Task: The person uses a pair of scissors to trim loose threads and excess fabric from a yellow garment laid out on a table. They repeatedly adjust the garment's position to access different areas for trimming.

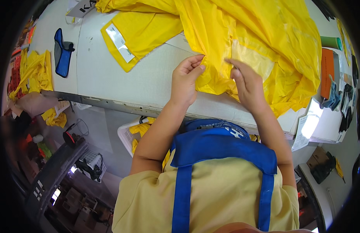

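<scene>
**Yellow cloth pinched at its edge, upper centre**

The yellow cloth (261, 42) is heaped on the white table (121, 77). Its edge is pinched by the closed left hand (186, 79); the right hand (246, 83) is pressed on it, fingers curled. The fold is best kept taut between both hands.

Left hand (185, 79) grip pinched, fingers curled; right hand (246, 83) fingers extended, forearms raised

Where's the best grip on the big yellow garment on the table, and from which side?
Probably the zipper edge of the yellow garment, approached from the near table edge. That seam runs as a firm ridge toward the person, and the left hand already pinches it near its lower end. The right hand rests on the loose, crumpled fabric beside it, which would likely slip and bunch.
</scene>
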Demonstrator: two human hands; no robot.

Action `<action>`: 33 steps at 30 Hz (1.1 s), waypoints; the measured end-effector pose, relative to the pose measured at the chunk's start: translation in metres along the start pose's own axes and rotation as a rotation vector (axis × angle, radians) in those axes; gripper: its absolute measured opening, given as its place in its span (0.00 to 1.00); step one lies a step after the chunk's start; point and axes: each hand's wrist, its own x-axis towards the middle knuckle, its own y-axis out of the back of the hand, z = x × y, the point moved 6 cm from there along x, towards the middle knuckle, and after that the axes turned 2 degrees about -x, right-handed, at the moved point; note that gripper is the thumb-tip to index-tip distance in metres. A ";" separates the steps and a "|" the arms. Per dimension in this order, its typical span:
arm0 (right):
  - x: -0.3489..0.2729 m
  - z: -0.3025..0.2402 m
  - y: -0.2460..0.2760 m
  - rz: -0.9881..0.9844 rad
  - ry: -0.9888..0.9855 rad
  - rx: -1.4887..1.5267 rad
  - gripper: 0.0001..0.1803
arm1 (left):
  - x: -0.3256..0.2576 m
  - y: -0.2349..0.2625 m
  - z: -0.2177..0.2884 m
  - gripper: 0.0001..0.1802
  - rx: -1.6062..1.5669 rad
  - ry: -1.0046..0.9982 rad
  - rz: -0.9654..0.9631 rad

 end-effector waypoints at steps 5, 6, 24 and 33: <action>0.027 0.008 -0.008 -0.034 0.064 -0.083 0.15 | -0.005 -0.010 -0.001 0.15 -0.240 0.119 -0.082; 0.028 0.009 -0.011 -0.025 0.061 -0.042 0.15 | -0.005 -0.009 -0.002 0.15 -0.242 0.121 -0.090; 0.031 0.009 -0.006 0.076 0.005 0.103 0.20 | -0.006 -0.012 0.011 0.14 0.140 -0.061 -0.109; 0.027 0.030 -0.013 0.084 -0.057 0.354 0.16 | -0.007 -0.015 0.009 0.15 -0.108 0.034 -0.100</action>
